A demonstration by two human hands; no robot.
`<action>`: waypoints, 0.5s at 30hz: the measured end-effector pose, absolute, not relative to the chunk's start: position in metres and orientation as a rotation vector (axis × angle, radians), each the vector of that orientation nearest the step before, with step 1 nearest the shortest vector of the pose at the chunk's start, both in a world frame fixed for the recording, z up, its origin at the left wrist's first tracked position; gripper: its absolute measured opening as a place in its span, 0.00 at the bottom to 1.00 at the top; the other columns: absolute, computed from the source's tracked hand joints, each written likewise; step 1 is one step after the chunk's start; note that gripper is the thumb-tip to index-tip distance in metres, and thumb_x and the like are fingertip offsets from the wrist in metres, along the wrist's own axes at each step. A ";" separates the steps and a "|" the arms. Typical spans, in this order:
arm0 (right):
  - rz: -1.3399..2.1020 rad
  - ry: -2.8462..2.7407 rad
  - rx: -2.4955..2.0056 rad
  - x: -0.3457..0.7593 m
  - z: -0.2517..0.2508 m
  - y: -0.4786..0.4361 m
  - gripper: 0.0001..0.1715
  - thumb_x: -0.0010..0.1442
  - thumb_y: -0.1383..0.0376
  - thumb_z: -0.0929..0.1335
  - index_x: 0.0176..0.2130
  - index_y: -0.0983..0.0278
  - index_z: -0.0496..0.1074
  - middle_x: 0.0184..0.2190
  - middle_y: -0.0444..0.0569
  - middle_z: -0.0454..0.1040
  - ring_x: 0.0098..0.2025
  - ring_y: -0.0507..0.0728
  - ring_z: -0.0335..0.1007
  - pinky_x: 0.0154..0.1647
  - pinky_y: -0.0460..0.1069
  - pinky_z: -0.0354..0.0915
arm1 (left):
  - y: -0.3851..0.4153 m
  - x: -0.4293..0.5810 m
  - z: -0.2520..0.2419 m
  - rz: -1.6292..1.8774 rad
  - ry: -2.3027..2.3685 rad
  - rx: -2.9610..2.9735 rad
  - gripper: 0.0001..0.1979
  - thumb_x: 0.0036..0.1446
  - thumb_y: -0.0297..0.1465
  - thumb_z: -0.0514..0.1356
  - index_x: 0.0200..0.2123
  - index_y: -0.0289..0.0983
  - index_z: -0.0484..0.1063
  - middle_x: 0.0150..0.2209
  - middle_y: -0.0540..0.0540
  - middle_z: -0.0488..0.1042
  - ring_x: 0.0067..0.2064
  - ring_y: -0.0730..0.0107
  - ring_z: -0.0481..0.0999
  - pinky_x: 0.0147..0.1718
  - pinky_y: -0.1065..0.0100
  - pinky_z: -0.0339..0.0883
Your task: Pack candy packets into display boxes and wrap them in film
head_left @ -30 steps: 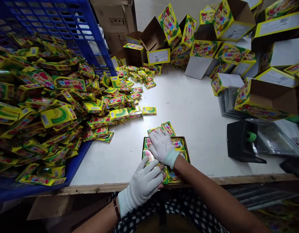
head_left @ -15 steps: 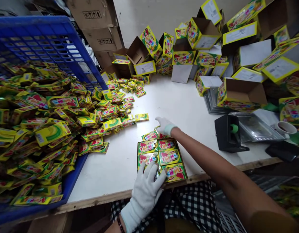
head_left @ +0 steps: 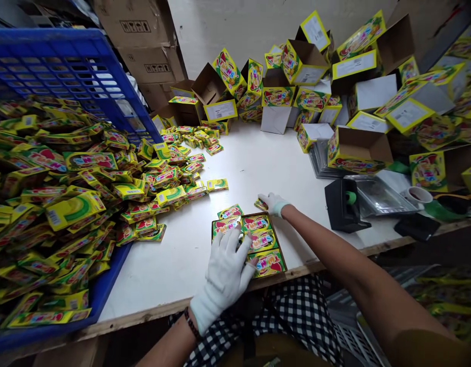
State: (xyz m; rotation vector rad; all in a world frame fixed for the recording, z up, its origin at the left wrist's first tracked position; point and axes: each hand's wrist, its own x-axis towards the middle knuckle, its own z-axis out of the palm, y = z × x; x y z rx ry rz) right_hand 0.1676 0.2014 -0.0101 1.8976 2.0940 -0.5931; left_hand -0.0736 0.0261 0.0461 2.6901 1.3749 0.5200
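An open-topped display carton (head_left: pixel 279 248) sits at the table's front edge, filled with rows of small yellow-green gum packs (head_left: pixel 263 239) printed with watermelon pictures. Over its left half lies my left hand (head_left: pixel 228 260), in a white glove, fingers spread on the packs and hiding some of them. Just behind the carton's far right corner is my right hand (head_left: pixel 276 203), also gloved, with its fingers closed on one small gum pack (head_left: pixel 260 204). Another loose pack (head_left: pixel 230 211) lies flat against the carton's far left side.
A blue crate (head_left: pixel 116 285) heaped with packs stands on the left, and a pile spills onto the white table (head_left: pixel 170 270). Empty printed boxes (head_left: pixel 358 148) crowd the back and right. A black tape dispenser (head_left: pixel 342 206), clear plastic trays (head_left: pixel 381 196) and a cup (head_left: pixel 419 194) lie rightward.
My right hand has shifted right and slightly away from the loose pack, drawing one pack along. My left hand has slid a little farther up over the carton. The view has turned slightly.
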 end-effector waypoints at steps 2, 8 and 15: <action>-0.565 2.024 1.946 0.181 -0.010 0.190 0.43 0.57 0.52 0.70 0.65 0.61 0.56 0.55 0.63 0.68 0.53 0.67 0.70 0.48 0.55 0.66 | 0.040 -0.071 0.042 0.444 1.370 2.735 0.26 0.62 0.44 0.55 0.60 0.40 0.66 0.64 0.36 0.63 0.66 0.41 0.57 0.64 0.36 0.46; -0.453 2.047 1.916 0.215 -0.003 0.153 0.30 0.63 0.64 0.64 0.63 0.61 0.61 0.61 0.64 0.62 0.60 0.68 0.64 0.54 0.60 0.62 | 0.052 -0.074 0.023 0.361 1.386 2.746 0.28 0.62 0.45 0.54 0.61 0.40 0.64 0.66 0.36 0.61 0.68 0.41 0.54 0.64 0.35 0.43; -0.363 2.445 1.597 0.245 -0.020 0.117 0.33 0.50 0.68 0.72 0.56 0.64 0.69 0.59 0.64 0.64 0.59 0.70 0.62 0.56 0.60 0.60 | 0.059 -0.076 0.033 0.543 1.298 2.649 0.24 0.64 0.43 0.53 0.59 0.38 0.65 0.61 0.36 0.68 0.64 0.48 0.63 0.62 0.43 0.55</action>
